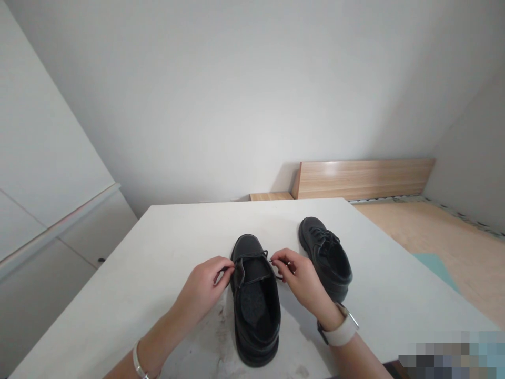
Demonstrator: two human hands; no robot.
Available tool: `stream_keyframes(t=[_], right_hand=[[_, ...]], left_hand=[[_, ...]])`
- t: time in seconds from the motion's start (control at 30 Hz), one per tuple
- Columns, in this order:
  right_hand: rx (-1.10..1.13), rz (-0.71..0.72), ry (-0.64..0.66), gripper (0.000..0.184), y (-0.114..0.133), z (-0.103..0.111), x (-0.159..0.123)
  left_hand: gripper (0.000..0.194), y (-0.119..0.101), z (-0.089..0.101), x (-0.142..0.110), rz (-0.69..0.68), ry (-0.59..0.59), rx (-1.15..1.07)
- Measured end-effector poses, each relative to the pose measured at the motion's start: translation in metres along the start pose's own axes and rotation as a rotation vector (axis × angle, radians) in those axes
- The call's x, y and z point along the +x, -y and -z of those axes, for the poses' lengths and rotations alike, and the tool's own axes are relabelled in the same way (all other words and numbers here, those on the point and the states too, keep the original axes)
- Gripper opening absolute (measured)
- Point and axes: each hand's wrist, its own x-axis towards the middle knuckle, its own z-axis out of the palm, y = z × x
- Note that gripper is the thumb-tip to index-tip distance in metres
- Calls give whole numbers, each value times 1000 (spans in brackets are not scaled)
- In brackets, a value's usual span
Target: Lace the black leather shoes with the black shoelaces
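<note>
A black lace-up shoe (258, 350) stands on the white table, its toe pointing away from me and its opening facing up. At its left side, my left hand (211, 279) pinches close to the eyelets; what lies between the fingertips is mostly hidden. On the other side my right hand (298, 273) is closed on a black shoelace (279, 278), a dark end of which shows by the fingers. The tongue (254, 269) of this shoe lies between both hands. Right of it, behind my right hand, sits a second black shoe (325, 255) with its lace tied.
The white table (189, 231) has brownish smudges near its front. A bed with a wooden headboard (363, 179) is beyond its right side. White cabinets (51, 210) stand to the left, and a plain wall (236, 105) rises behind. The lower right corner is pixelated.
</note>
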Motion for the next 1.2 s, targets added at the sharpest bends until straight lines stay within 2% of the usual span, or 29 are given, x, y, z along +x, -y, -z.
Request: stream_keyframes(t=[0.2, 0.33, 0.53, 0.73, 0.87, 0.93, 1.03, 1.1, 1.2], right_hand=[[-17, 7, 36, 16, -5, -3, 6], [-35, 56, 16, 12, -6, -4, 6], [-125, 180, -73, 15, 0, -6, 7], [-100, 156, -83, 16, 0, -8, 7], [-100, 141, -74, 18, 6, -9, 5], [-110, 129, -55, 18, 12, -8, 2], [-114, 118, -29, 17, 24, -5, -2], [-120, 104, 2, 21, 33, -2, -3], [-211, 99, 51, 23, 45, 0, -4]], left_hand=[[18, 1, -3, 3, 2, 4, -13], [20, 6, -6, 2, -22, -18, -10], [22, 11, -11, 1, -104, -171, 51], [23, 11, -10, 2, -47, -59, -26], [25, -1, -6, 2, -19, -43, -30], [28, -11, -4, 1, 60, -19, -56], [41, -24, 1, 1, 179, 50, -65], [45, -30, 2, 3, 160, 86, -7], [36, -35, 5, 8, 93, 140, 93]])
